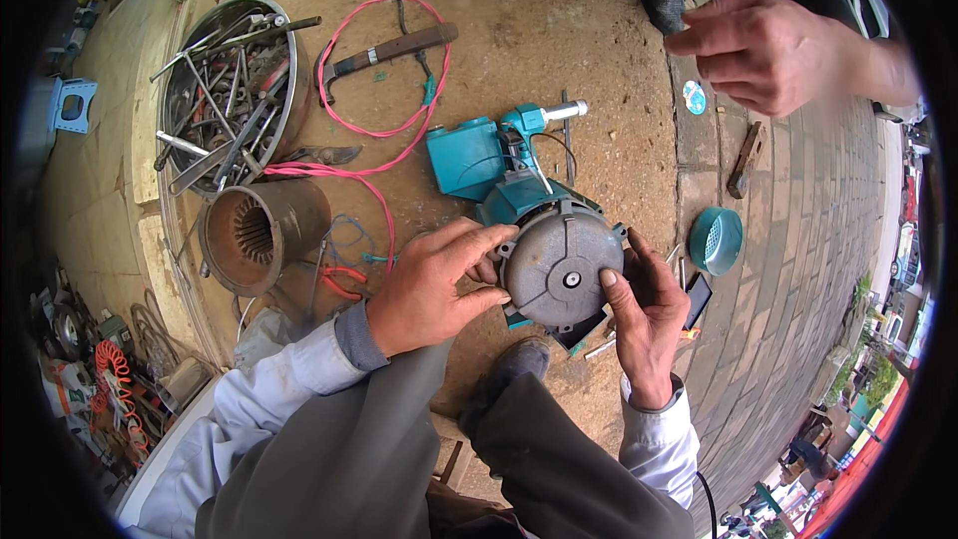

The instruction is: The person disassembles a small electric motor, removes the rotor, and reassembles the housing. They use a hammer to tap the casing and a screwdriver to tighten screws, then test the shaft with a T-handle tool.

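Observation:
Between my hands is the round grey metal end cover [535, 262] of a teal electric motor [516, 195], with a shaft end showing at its middle. My left hand [434, 284] grips the cover's left rim, thumb low and fingers on the upper edge. On the opposite side, my right hand [650, 307] has its thumb on the cover's face and its fingers behind the rim. A teal box [464, 157] and a bright metal pipe stub [565, 111] stick out beyond the motor. What lies behind the cover is mostly hidden.
To the left stand a metal pot [288, 101] of tools and a rusty stator housing [299, 217]. A hammer [397, 45] lies within a pink cable loop [359, 131]. Red-handled pliers [343, 281] sit near my left wrist. Another person's hand [771, 52] reaches in above a teal bowl [716, 241].

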A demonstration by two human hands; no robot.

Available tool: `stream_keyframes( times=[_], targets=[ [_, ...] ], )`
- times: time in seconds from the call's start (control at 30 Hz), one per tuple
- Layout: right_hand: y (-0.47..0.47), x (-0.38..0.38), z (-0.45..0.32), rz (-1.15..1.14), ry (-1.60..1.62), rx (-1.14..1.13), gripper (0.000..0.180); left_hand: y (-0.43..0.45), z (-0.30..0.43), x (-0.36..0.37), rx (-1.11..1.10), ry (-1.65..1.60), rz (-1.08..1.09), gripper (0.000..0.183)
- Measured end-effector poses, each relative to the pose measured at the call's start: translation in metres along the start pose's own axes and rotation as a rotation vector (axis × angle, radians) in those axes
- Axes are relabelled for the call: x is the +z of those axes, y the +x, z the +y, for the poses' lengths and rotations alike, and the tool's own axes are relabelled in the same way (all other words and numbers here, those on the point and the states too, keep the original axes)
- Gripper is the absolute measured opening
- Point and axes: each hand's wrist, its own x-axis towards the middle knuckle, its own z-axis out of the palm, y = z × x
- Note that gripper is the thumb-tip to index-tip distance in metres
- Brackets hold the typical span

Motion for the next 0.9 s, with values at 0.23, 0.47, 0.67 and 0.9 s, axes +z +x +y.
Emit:
stream_keyframes(
  times=[0.23, 0.47, 0.67, 0.9],
  targets=[
    [0.004, 0.005, 0.011, 0.009, -0.075, -0.034, 0.054, 0.002, -0.008, 0.0, -0.011, -0.001, 0.048, 0.063],
    [0.012, 0.006, -0.004, 0.039, -0.422, -0.194, 0.047, 0.001, -0.009, 0.001, -0.065, 0.058, 0.048, 0.061],
    [0.009, 0.006, -0.011, 0.012, -0.499, -0.162, 0.051, 0.002, -0.017, 0.001, 0.009, 0.047, 0.074, 0.058],
    [-0.005, -0.004, 0.015, -0.155, -0.544, -0.336, 0.112, 0.001, -0.025, -0.002, 0.053, 0.041, 0.058, 0.048]
  ],
)
